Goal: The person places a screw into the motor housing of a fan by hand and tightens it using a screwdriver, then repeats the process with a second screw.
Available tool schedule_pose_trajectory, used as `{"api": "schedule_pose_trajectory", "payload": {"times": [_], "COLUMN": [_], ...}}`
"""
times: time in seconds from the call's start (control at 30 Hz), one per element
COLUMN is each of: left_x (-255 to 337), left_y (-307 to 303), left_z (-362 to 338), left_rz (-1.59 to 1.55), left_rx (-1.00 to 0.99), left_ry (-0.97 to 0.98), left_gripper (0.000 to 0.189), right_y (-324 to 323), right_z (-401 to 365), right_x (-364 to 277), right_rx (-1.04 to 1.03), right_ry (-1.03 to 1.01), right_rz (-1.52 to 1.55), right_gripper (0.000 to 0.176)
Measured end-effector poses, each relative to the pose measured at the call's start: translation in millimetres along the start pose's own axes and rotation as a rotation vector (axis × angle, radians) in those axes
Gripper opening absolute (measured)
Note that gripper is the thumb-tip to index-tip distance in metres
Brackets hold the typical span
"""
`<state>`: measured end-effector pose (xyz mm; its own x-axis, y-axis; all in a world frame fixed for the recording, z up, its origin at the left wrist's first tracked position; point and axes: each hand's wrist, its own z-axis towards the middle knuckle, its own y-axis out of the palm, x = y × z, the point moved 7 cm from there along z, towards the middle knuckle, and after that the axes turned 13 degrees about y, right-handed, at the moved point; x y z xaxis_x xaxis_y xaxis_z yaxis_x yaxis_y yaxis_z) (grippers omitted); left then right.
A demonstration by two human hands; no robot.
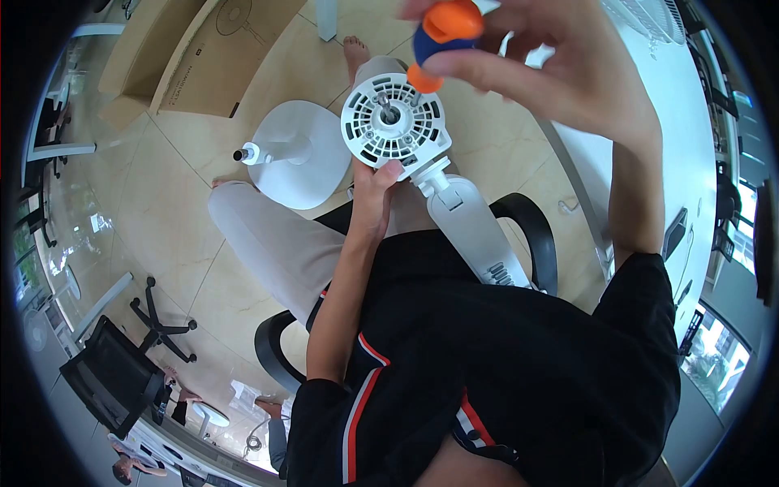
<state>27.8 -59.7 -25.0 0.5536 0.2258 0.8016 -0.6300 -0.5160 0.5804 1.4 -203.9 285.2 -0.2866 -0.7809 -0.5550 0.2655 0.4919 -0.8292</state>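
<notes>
right hand [568, 65]: top cut by edge | orange-blue tool [446, 34]: blurred, half under fingers | left hand [373, 199]: fingers behind fan head [393, 120]

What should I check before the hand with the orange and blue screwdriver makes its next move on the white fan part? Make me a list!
1. Left hand grips the white round plastic fan motor housing: ok.
2. Right hand holds the orange-and-blue screwdriver: ok.
3. Screwdriver tip sits on a screw: cannot tell, the tip is hidden.
4. Metal shaft at the housing's middle is uncovered: ok.
5. White round fan base stands on the floor, away from both hands: ok.
</notes>
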Motion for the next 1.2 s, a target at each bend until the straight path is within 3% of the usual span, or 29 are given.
{"api": "schedule_pose_trajectory", "payload": {"times": [0.07,0.17,0.27,0.4,0.57,0.73,0.8,0.83,0.9,0.93,1.0,1.03,1.2], "left_x": [2,0,1,1,3,4,5,6,7,6,4,4,3], "left_y": [2,2,2,2,3,3,4,4,4,4,3,3,2], "left_z": [0,1,0,1,0,0,0,0,0,0,0,0,0], "left_rz": [-0.005,-0.013,-0.018,-0.101,-0.090,-0.082,-0.079,-0.077,-0.072,-0.078,-0.088,-0.092,-0.091], "left_rx": [-0.001,-0.006,-0.013,0.004,0.018,0.026,0.029,0.029,0.028,0.025,0.018,0.018,0.023], "left_ry": [-0.010,-0.013,-0.017,-0.025,-0.019,-0.022,-0.025,-0.026,-0.030,-0.028,-0.023,-0.022,-0.028], "left_gripper": [0.099,0.098,0.099,0.096,0.098,0.097,0.097,0.097,0.096,0.096,0.095,0.095,0.094], "right_y": [-3,5,5,14,-6,14,13,4,-1,-6,-9,-7,16], "right_z": [-1,3,-1,-14,-1,7,13,15,11,7,3,7,2], "right_x": [8,32,-1,4,10,25,32,6,-2,4,26,36,39], "right_rx": [0.041,0.134,0.063,0.185,0.012,-0.027,-0.063,-0.065,-0.172,-0.273,-0.389,-0.407,-0.042], "right_ry": [0.031,0.001,0.064,0.095,0.031,-0.112,0.109,0.416,0.501,0.275,0.050,0.051,-0.040], "right_rz": [-0.090,0.035,0.106,0.210,-0.079,0.266,0.384,0.426,0.352,0.240,0.085,0.042,0.176], "right_gripper": [0.029,0.030,0.031,0.030,0.031,0.032,0.032,0.031,0.031,0.031,0.032,0.032,0.032]}}
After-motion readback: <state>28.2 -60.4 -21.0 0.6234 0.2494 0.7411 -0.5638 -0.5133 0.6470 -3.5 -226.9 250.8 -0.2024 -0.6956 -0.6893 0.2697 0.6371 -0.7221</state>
